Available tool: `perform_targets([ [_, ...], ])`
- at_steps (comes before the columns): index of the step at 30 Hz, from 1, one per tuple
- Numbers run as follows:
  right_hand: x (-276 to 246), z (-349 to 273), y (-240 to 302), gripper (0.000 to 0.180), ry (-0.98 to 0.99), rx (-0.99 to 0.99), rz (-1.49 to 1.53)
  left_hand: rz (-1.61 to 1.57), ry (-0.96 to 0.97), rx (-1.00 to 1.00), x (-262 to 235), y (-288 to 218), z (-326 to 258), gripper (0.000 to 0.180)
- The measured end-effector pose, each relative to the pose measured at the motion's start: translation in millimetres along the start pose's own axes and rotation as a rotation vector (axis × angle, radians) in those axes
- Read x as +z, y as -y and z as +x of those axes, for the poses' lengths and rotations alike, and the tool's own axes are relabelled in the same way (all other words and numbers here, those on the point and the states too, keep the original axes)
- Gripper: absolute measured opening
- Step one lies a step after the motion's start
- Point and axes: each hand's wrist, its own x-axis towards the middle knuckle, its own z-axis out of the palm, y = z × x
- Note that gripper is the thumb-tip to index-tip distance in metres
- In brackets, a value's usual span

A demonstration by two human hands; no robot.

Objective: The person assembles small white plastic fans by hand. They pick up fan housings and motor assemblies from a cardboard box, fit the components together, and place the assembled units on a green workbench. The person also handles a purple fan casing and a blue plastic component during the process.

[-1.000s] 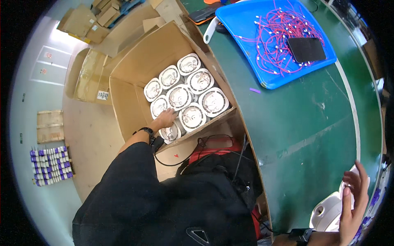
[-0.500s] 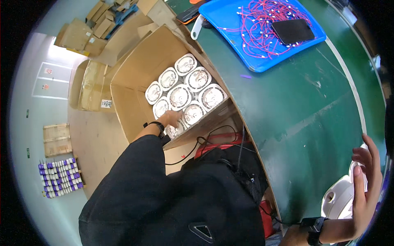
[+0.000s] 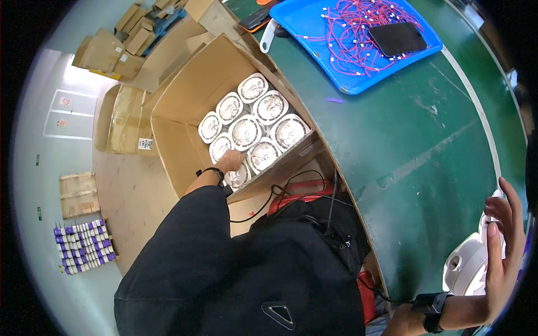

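Note:
My left hand [image 3: 230,161] reaches down into an open cardboard box [image 3: 185,106], over several white round plastic housings [image 3: 245,132] with thin wires inside them. Its fingers look bent and pressed together at the rim of the nearest white housing [image 3: 237,177], and their tips are hidden. At the far right, my right hand [image 3: 503,246] is beside a white plastic housing [image 3: 460,263] on the green table. The fingers of that hand are apart, with the index finger stretched upward. The hand covers part of this housing.
On the green table [image 3: 392,196] lies a blue tray [image 3: 350,88] with tangled pink wires [image 3: 350,33] and a black phone [image 3: 398,39]. A purple strip [image 3: 335,101] is near it. Black cables [image 3: 273,196] hang between box and table. More cartons [image 3: 126,120] stand at the left.
The view has shifted slightly. My left hand stays at the nearest housing in the box, a little lower over it. My right hand remains beside the white housing on the table.

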Motion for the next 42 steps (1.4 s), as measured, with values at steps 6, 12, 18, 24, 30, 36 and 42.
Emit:
perform_targets([
  [6,1.9,1.5,2.2,0.048,-0.010,0.046,-0.014,0.117,0.082,0.078,-18.0,3.8,12.1,0.041],
  [12,-5.2,5.4,17.3,0.049,0.077,-0.029,0.077,-0.023,-0.047,0.379,-87.6,63.7,-6.5,0.058],
  [18,-8.7,3.6,17.1,0.047,0.072,-0.070,0.100,-0.045,-0.072,0.041,-306.7,16.8,-112.4,0.055],
  [24,-14.9,-9.3,17.5,0.046,-0.002,-0.087,0.106,-0.232,-0.295,0.736,-465.9,-81.7,-192.1,0.051],
  [30,-31.5,-25.5,13.3,0.048,-0.022,-0.115,0.114,-0.137,-0.052,0.911,-526.9,-224.3,-172.8,0.053],
  [36,-40.4,-36.2,15.1,0.054,-0.027,-0.088,0.146,-0.023,-0.159,1.040,-541.9,-277.9,-84.9,0.060],
  [42,-39.4,-34.1,15.7,0.051,-0.027,0.023,0.116,-0.571,-0.370,0.968,-525.0,-258.8,-96.1,0.056],
])
